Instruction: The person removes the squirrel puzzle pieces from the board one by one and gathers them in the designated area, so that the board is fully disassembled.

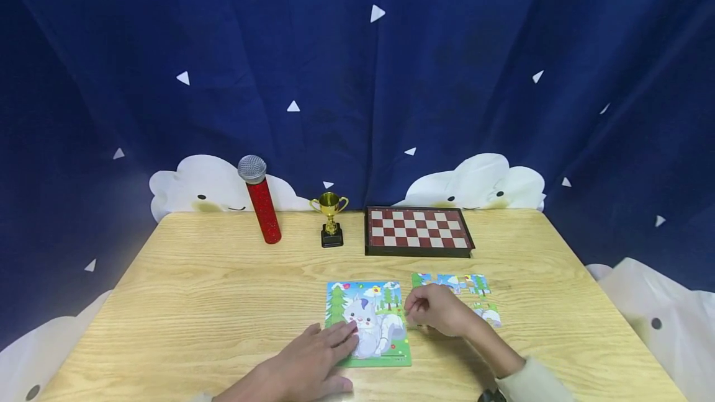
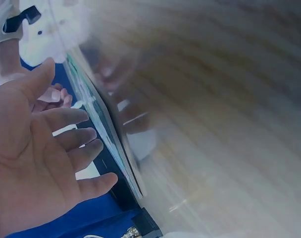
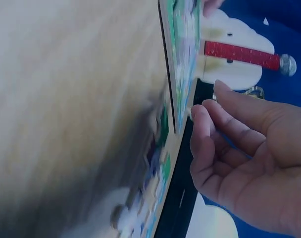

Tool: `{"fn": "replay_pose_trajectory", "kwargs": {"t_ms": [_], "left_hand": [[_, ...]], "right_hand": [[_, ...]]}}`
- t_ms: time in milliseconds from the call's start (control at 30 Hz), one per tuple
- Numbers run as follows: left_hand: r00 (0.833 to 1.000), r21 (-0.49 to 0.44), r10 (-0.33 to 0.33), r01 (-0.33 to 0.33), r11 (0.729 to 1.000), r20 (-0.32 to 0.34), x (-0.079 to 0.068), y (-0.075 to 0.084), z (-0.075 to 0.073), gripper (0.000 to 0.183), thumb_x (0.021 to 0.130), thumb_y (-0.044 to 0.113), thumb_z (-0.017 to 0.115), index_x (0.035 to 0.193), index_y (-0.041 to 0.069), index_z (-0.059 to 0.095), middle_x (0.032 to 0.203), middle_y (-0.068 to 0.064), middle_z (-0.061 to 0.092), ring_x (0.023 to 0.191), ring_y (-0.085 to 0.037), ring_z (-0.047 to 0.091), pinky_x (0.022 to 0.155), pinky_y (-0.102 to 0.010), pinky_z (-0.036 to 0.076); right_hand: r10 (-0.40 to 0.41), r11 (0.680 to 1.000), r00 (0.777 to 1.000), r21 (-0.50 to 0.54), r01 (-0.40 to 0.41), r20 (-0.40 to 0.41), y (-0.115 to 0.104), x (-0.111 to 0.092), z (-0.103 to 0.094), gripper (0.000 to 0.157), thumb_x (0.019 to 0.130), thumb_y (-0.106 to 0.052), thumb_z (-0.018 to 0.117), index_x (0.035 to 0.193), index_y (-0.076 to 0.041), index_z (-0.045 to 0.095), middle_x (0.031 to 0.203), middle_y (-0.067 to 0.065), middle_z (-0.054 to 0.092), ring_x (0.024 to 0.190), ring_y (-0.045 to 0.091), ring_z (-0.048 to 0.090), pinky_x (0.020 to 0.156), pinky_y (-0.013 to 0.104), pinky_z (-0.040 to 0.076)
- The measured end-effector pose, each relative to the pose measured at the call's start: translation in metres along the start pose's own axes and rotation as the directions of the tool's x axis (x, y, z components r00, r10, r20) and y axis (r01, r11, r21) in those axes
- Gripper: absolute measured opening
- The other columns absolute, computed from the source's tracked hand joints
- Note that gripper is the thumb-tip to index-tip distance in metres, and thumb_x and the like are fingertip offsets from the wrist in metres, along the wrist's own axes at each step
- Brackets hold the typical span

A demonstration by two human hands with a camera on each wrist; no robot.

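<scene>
The squirrel puzzle board (image 1: 371, 321) looks whole on the desk (image 1: 184, 309). My left hand (image 1: 310, 358) lies spread over its left side; my right hand (image 1: 441, 309) curls at its right edge, whether pinching anything I can't tell. Loose pieces (image 1: 479, 284) remain unplaced, I judge.

Green-white-blue puzzle (image 1: 373, 321), red silver-headed microphone (image 1: 264, 208), gold-and-black trophy (image 1: 331, 227), red-and-white checked board (image 1: 418, 228), navy curtain (image 1: 335, 61) with white triangles

A pale wood-grained table (image 1: 190, 309) carries a red, silver-headed microphone (image 1: 263, 208), a black-based golden trophy (image 1: 331, 223), a black-rimmed red-and-white checkerboard (image 1: 419, 229), a square cartoon-squirrel picture board (image 1: 371, 324) and several colourful puzzle pieces (image 1: 479, 283).
</scene>
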State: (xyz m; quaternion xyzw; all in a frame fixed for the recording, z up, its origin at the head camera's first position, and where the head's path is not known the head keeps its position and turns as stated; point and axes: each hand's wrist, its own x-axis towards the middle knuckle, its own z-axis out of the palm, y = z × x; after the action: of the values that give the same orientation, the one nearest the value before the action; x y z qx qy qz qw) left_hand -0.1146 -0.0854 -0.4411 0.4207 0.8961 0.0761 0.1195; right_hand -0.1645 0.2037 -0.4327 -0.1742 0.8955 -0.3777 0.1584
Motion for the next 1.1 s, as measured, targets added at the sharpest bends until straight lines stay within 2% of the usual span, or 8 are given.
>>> {"fn": "replay_pose_trajectory", "kwargs": {"t_ms": [167,367,567,700,1100], "left_hand": [[0.999,0.021,0.043,-0.043,0.999,0.012,0.003,0.003,0.003,0.069,0.094,0.061,0.035,0.144,0.015,0.041,0.155,-0.006,0.032,0.143,-0.022,0.031,0.102,-0.053,0.040],[0.996,0.071,0.089,-0.090,0.993,0.011,0.005,0.006,0.008,0.070,0.095,0.061,0.031,0.144,0.013,0.042,0.154,-0.009,0.033,0.143,-0.026,0.030,0.101,-0.051,0.042],[0.996,0.100,0.092,-0.093,0.991,0.018,0.005,0.007,0.012,0.071,0.094,0.063,0.031,0.144,0.014,0.041,0.154,-0.008,0.033,0.142,-0.025,0.032,0.098,-0.051,0.044],[0.996,0.086,0.084,-0.087,0.992,0.038,0.006,0.007,0.011,0.071,0.094,0.063,0.030,0.145,0.015,0.040,0.154,-0.007,0.032,0.142,-0.024,0.032,0.098,-0.053,0.044],[0.995,0.103,0.100,-0.101,0.989,0.019,0.006,0.006,0.013,0.070,0.095,0.062,0.030,0.144,0.013,0.042,0.153,-0.008,0.034,0.141,-0.026,0.035,0.098,-0.052,0.044]], "right_hand": [[-0.009,1.000,0.998,0.008,0.009,0.056,-0.004,0.000,0.013,0.014,0.081,-0.009,0.073,0.092,-0.005,0.066,0.083,-0.001,0.061,0.072,0.009,0.053,0.062,0.019,0.047],[-0.033,0.999,0.999,-0.013,0.034,0.041,-0.007,0.003,0.024,0.019,0.079,-0.011,0.074,0.094,-0.004,0.066,0.081,-0.002,0.059,0.071,0.007,0.051,0.061,0.018,0.046],[-0.024,0.997,0.999,-0.077,0.028,0.045,-0.013,0.003,0.031,0.033,0.073,-0.017,0.080,0.099,-0.002,0.066,0.080,-0.002,0.058,0.070,0.007,0.049,0.061,0.019,0.044],[-0.007,0.995,0.999,-0.099,0.012,0.045,-0.017,0.003,0.034,0.040,0.068,-0.013,0.083,0.101,0.000,0.065,0.080,0.000,0.057,0.067,0.008,0.048,0.059,0.020,0.043],[-0.024,0.992,0.999,-0.126,0.028,0.037,-0.015,0.005,0.037,0.035,0.067,-0.010,0.082,0.093,-0.010,0.059,0.077,-0.002,0.055,0.063,0.006,0.046,0.055,0.020,0.042]]}}
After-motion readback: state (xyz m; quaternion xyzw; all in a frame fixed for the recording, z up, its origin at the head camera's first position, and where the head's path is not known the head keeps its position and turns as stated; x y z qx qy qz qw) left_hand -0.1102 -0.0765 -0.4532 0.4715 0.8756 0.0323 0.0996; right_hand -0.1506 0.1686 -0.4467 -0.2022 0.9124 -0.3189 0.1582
